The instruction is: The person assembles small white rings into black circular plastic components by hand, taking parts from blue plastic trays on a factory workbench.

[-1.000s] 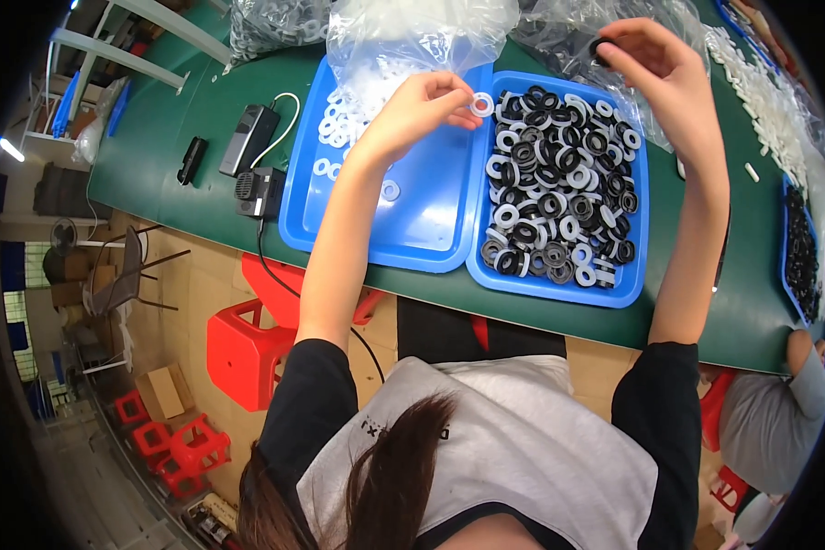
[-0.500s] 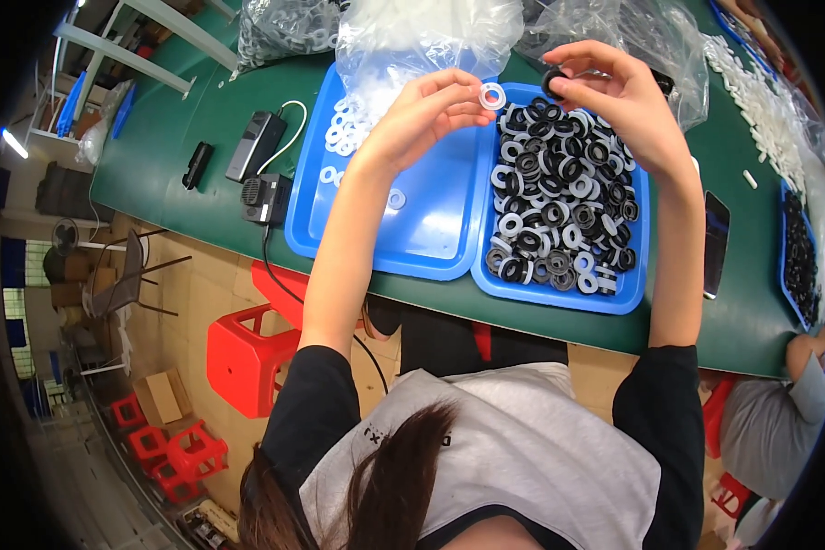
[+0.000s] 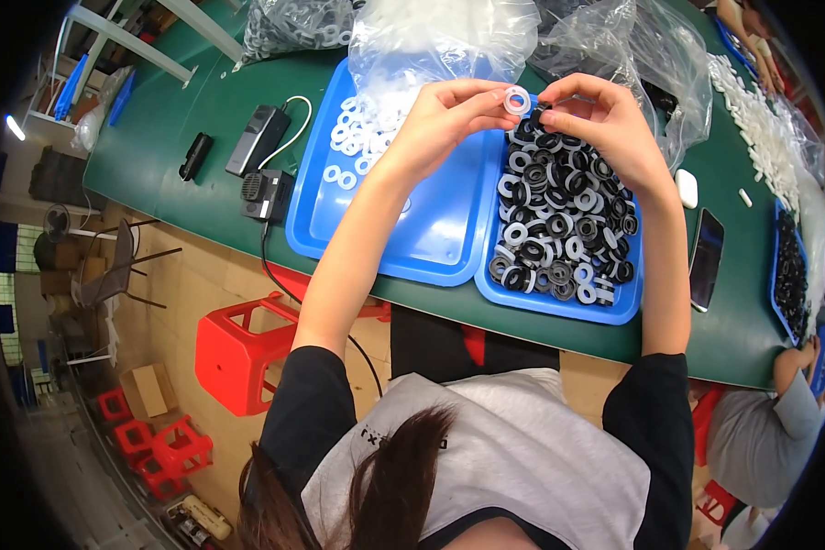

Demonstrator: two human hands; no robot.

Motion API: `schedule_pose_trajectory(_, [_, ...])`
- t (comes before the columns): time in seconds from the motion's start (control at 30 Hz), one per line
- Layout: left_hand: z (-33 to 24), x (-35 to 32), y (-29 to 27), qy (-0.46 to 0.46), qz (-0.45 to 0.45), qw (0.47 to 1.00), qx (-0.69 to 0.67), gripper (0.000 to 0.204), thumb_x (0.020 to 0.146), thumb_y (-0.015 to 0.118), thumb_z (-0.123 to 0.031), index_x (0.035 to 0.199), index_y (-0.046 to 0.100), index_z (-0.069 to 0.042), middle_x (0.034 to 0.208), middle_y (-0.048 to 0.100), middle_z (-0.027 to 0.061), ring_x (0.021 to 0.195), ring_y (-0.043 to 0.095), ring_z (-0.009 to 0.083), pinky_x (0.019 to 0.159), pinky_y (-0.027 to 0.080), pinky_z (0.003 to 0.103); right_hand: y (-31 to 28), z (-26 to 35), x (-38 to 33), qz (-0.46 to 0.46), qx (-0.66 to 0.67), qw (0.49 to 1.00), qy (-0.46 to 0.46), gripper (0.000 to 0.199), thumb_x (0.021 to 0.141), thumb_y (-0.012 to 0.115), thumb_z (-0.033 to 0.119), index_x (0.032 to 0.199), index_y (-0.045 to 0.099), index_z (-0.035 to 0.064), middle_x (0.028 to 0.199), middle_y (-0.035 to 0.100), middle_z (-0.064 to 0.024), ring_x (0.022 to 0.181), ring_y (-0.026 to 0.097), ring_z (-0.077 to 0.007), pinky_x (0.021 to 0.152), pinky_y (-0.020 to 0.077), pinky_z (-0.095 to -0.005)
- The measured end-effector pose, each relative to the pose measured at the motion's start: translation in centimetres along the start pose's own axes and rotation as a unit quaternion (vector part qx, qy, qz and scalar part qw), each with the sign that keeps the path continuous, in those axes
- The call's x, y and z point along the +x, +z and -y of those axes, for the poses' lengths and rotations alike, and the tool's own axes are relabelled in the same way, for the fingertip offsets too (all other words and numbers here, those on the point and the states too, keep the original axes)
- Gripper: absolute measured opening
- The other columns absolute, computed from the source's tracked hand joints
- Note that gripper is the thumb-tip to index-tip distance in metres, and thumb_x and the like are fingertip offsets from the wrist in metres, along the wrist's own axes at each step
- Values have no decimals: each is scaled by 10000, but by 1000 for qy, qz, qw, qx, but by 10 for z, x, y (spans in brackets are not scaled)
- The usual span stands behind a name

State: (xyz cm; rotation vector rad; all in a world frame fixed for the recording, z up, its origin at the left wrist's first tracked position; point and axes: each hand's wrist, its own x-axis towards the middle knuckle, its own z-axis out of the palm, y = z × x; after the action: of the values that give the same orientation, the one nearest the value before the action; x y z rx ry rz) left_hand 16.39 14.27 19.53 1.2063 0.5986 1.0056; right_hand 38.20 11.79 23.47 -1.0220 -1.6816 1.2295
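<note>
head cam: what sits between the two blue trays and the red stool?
In the head view, the near strip of the green table lies between the blue trays and the red stool, then bare floor and a black cable.

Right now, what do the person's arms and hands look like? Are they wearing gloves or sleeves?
No gloves: the left hand and right hand are bare, with no rings or watch that I can see. Both forearms are uncovered too. Short black sleeves cover only the upper arms, under a grey vest.
</note>
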Motion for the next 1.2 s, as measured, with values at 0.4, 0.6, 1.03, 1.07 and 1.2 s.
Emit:
schedule_pose_trajectory(0.4, [2, -1, 8, 29, -6, 999, 34, 277, 917, 594, -112, 1140, 622, 51, 1009, 670, 120, 877, 653, 169, 824, 541, 303, 7, -2, 0, -23, 23, 999, 5, 189, 808, 664, 10, 993, 640, -20, 974, 661, -78, 918, 634, -138, 861, 501, -271])
schedule_pose_trajectory(0.6, [-2, -2, 10, 28, -18, 998, 43, 279, 914, 595, -104, 1144, 621, 52, 1017, 669, 126, 855, 656, 168, 809, 547, 306, 9, -9, 4, -41, 36, 998, -15, 215, 814, 665, -15, 1024, 628, -44, 1004, 656, -103, 945, 637, -152, 877, 508, -276])
schedule_pose_trajectory(1.03, [0, -1, 9, 36, -40, 998, 26, 242, 918, 585, -95, 1096, 641, 58, 965, 679, 123, 836, 661, 167, 793, 550, 297, 4, -6, 6, -37, 123, 992, 5, 186, 835, 654, 6, 1014, 612, -17, 1111, 599, -97, 992, 608, -162, 922, 474, -295])
schedule_pose_trajectory(1.07, [-1, -2, 9, 38, -39, 998, 25, 242, 918, 585, -95, 1096, 641, 58, 965, 679, 123, 836, 661, 167, 793, 550, 297, 5, -7, 6, -28, 115, 992, -38, 172, 837, 643, -7, 1006, 610, -16, 1110, 596, -99, 1008, 597, -160, 919, 474, -299])
schedule_pose_trajectory(1.2, [-5, -3, 11, 38, -53, 998, 20, 237, 916, 588, -96, 1086, 645, 58, 958, 679, 124, 833, 662, 167, 790, 551, 297, 9, -7, 5, -21, 62, 990, -123, 196, 818, 624, -62, 1009, 609, -20, 1072, 576, -93, 1036, 561, -161, 900, 480, -304])
